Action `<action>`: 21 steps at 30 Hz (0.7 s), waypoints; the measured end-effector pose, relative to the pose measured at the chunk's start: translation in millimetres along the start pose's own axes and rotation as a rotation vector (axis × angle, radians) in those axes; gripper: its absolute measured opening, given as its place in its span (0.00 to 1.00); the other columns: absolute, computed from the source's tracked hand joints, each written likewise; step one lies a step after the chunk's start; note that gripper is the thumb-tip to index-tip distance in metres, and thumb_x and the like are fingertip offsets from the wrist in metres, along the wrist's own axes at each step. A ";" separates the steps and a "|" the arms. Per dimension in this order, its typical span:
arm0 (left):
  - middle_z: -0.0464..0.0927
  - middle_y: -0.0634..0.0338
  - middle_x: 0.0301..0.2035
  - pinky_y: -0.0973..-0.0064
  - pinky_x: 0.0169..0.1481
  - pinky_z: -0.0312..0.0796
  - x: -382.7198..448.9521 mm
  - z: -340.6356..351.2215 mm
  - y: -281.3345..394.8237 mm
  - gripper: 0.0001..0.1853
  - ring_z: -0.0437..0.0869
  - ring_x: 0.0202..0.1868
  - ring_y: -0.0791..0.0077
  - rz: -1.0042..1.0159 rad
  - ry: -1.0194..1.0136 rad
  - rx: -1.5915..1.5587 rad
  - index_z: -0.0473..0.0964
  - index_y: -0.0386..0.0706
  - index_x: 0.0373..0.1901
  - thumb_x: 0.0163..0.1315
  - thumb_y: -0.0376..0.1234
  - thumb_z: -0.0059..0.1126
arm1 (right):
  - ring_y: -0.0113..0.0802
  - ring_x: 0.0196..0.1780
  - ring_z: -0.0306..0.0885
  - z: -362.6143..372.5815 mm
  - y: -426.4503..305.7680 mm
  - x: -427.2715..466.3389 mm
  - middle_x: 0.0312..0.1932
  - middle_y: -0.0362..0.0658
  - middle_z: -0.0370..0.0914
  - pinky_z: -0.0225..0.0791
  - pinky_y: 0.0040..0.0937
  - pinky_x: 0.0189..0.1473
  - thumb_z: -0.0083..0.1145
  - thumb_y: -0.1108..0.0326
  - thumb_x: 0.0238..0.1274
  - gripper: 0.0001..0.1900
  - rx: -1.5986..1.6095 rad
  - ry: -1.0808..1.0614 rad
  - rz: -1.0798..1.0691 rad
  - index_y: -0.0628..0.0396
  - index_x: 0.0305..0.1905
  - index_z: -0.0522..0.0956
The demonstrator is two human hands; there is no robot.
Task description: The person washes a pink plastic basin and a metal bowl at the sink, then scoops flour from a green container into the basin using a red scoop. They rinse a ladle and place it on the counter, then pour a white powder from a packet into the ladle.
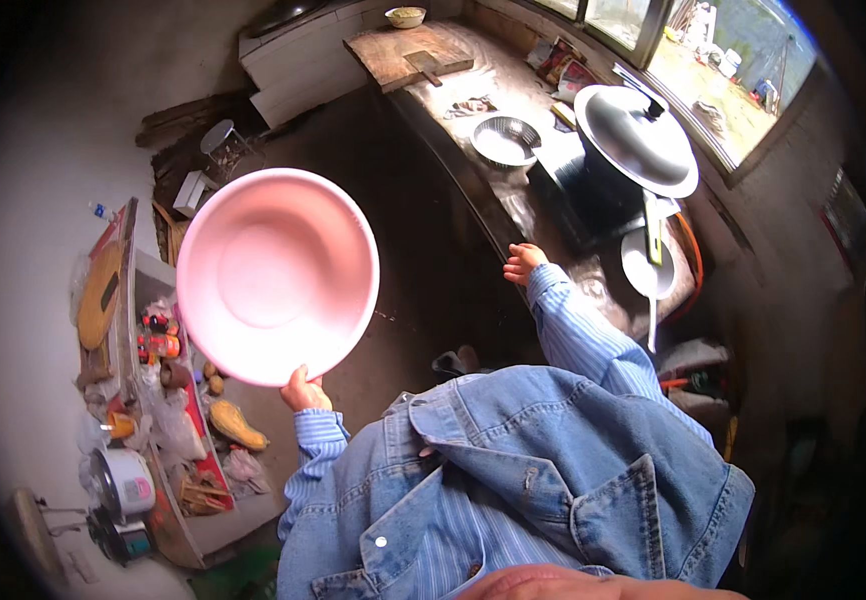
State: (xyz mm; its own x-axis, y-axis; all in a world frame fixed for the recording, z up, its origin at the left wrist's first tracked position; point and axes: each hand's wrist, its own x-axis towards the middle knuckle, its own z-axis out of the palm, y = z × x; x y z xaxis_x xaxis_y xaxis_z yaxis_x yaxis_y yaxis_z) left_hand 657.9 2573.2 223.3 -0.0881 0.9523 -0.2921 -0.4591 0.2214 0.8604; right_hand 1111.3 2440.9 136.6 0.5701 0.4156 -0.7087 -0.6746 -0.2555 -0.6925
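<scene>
My left hand [307, 391] grips the near rim of a pink plastic basin [262, 262], which tilts up so that its inside faces me. Nothing shows inside the basin. By the front edge of the worktop [489, 191], my right hand [526, 264] is held out with loosely bent fingers and nothing in it. To the right of that hand stands a dark stove or box [583, 199] with a large metal lidded pan [637, 139] above it. Beyond it on the worktop sits a perforated metal bowl [506, 141].
A wooden cutting board [406, 56] with a cleaver [425, 64] lies at the worktop's far end, near a bowl of food [406, 16]. A white ladle [649, 270] rests at the right. Left, a shelf unit holds bottles [159, 345]; a squash [236, 424] and a rice cooker [123, 484] are near.
</scene>
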 end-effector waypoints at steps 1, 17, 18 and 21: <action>0.71 0.50 0.47 0.62 0.47 0.73 16.7 18.8 4.9 0.27 0.76 0.47 0.59 0.004 0.001 -0.009 0.65 0.33 0.53 0.45 0.22 0.46 | 0.50 0.47 0.74 11.8 -11.3 23.6 0.53 0.54 0.66 0.75 0.47 0.42 0.53 0.62 0.59 0.28 0.065 0.002 0.026 0.53 0.62 0.58; 0.73 0.48 0.42 0.65 0.44 0.75 309.3 228.2 -9.6 0.20 0.77 0.43 0.59 -0.150 -0.084 0.109 0.67 0.28 0.45 0.47 0.25 0.48 | 0.54 0.46 0.74 90.2 -138.6 239.7 0.54 0.57 0.64 0.74 0.47 0.40 0.50 0.56 0.61 0.25 0.720 0.446 0.071 0.58 0.58 0.60; 0.73 0.49 0.42 0.66 0.43 0.75 320.8 253.5 -10.8 0.19 0.78 0.42 0.59 -0.169 -0.064 0.098 0.68 0.28 0.44 0.47 0.25 0.48 | 0.56 0.44 0.74 91.3 -148.5 243.7 0.56 0.56 0.61 0.73 0.49 0.39 0.51 0.57 0.61 0.24 0.788 0.492 0.089 0.51 0.59 0.60; 0.74 0.49 0.40 0.66 0.42 0.75 361.1 314.6 -15.7 0.18 0.78 0.42 0.59 -0.198 -0.207 0.194 0.69 0.28 0.43 0.47 0.24 0.48 | 0.52 0.39 0.74 91.9 -143.7 265.4 0.48 0.56 0.68 0.72 0.49 0.40 0.52 0.57 0.60 0.22 0.813 0.601 -0.020 0.54 0.55 0.63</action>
State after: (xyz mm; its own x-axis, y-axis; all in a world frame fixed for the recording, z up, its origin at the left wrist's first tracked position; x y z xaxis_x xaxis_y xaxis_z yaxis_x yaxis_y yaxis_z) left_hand 911.4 2979.6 235.7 0.1761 0.9048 -0.3878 -0.2706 0.4232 0.8647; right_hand 1316.5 2668.2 60.4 0.5750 -0.1527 -0.8037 -0.6497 0.5118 -0.5621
